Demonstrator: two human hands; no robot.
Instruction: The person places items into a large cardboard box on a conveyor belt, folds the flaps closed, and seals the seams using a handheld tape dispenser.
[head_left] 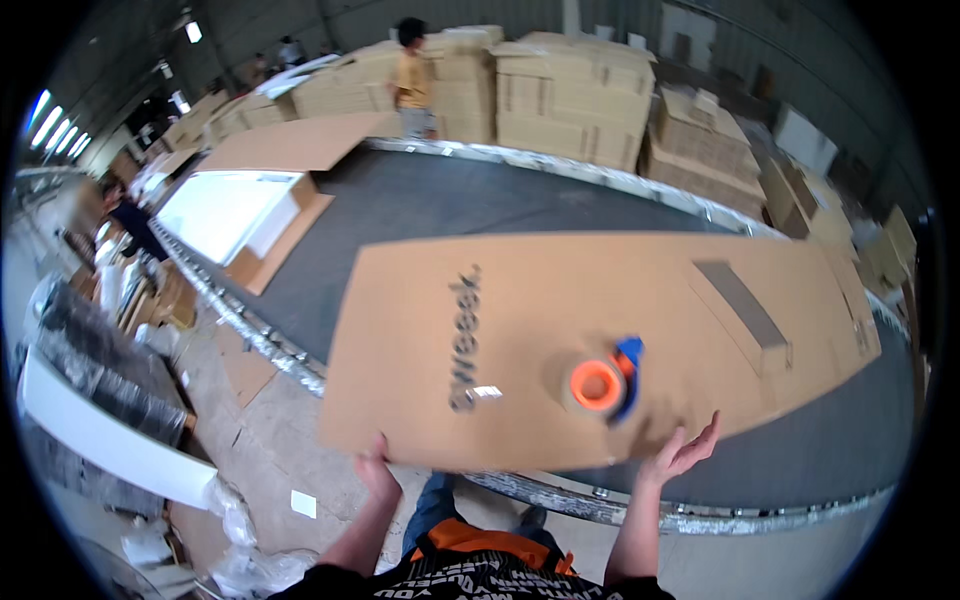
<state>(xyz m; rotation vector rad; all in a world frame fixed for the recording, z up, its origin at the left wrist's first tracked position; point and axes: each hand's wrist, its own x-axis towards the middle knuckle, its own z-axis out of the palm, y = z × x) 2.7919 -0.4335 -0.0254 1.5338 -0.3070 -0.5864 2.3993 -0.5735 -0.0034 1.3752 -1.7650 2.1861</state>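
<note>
A large flat brown carton [520,350] with black print lies across the belt in front of me. At its near left corner my left hand [376,472] grips the edge, thumb up and the other fingers hidden. My right hand [685,455] is by the near edge further right, open, with fingers spread and nothing in it. Between the hands, on top of the carton, rests a tape dispenser [626,372] with a blue handle and an orange-cored tape roll [596,386]. A small shiny patch shows on the carton near the print.
The dark conveyor belt [440,195] has a worn metal rail. Further up it sits an opened carton with white panels [225,215]. Behind are stacked cartons [570,100] and a person in a yellow top [414,85]. Wrapped panels [110,430] and plastic film [255,570] lie at left.
</note>
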